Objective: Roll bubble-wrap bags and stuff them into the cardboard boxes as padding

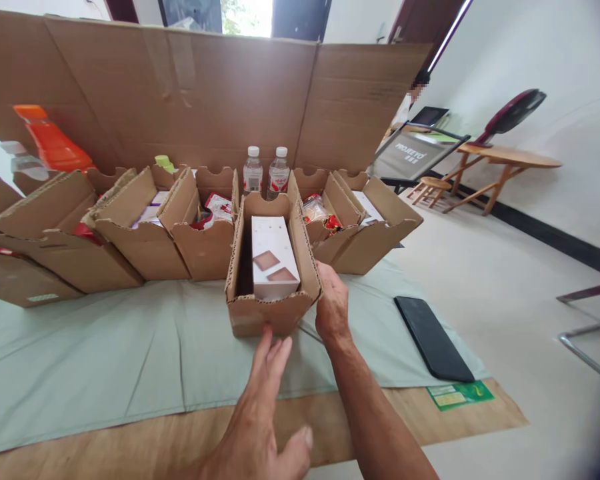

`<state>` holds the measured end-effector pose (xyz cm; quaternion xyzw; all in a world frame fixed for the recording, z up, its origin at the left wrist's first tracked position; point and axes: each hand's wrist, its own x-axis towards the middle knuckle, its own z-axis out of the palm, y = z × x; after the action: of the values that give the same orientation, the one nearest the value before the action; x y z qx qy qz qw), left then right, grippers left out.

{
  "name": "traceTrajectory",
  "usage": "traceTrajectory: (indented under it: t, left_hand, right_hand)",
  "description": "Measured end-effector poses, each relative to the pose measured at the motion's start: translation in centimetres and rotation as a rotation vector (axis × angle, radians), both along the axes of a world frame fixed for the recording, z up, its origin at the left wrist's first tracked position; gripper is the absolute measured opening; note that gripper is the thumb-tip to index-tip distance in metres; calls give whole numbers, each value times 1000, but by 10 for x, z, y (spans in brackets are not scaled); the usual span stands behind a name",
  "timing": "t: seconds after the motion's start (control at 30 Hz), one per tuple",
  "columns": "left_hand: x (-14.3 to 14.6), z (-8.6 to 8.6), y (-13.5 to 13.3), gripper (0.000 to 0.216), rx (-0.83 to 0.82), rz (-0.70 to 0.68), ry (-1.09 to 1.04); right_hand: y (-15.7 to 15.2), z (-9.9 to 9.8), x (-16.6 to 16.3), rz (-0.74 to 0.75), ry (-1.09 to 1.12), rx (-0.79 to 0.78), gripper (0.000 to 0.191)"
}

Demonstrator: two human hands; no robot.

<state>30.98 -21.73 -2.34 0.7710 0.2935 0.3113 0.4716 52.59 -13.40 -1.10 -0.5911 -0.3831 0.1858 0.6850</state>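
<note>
An open-topped cardboard bin (257, 319) stands forward of a row of similar bins, near the middle of the cloth. Inside it is a white box (271, 239) printed with brown squares. My right hand (333, 303) grips the bin at its right side, with the fingertips partly hidden against the cardboard. Below the bin's front wall, my left hand (265, 407) is open, its fingers stretched towards the bin and the thumb apart. The longest fingertip is at the lower front edge; whether it touches I cannot tell.
More cardboard bins (205, 253) with packets stand left and right. Two water bottles (253, 175) and an orange bottle (55, 140) stand behind, before a tall cardboard panel (230, 93). A black phone (433, 339) and a green card (460, 395) lie right. A person (405, 107) is beyond.
</note>
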Motion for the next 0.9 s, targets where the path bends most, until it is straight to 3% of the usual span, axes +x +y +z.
traceTrajectory:
  t: [0.13,0.33,0.47,0.57,0.67,0.8,0.9]
  left_hand:
    - [31,13,36,90,-37,-51,44]
    - [72,18,104,79,2,26,50]
    - [75,14,116,78,4,39,65]
    - [49,12,102,75,-5,-5,94]
    - [-2,7,83,65,44,-17,149]
    - [-85,-6,71,48,147,224,218]
    - [-132,-21,72,40,374,430,236]
  right_hand:
    - [1,-8,0,-77,29,16,48]
    - [-1,-9,-3,-124,-10,37,44]
    - [-3,-7,-4,-117,-70,25,41]
    - [-4,-5,-7,-77,-145,6,35]
    - [-6,-3,-12,-28,-243,-12,28]
    - [-12,12,-29,19,-345,-33,20]
    - [-4,41,-53,151,-451,-54,24]
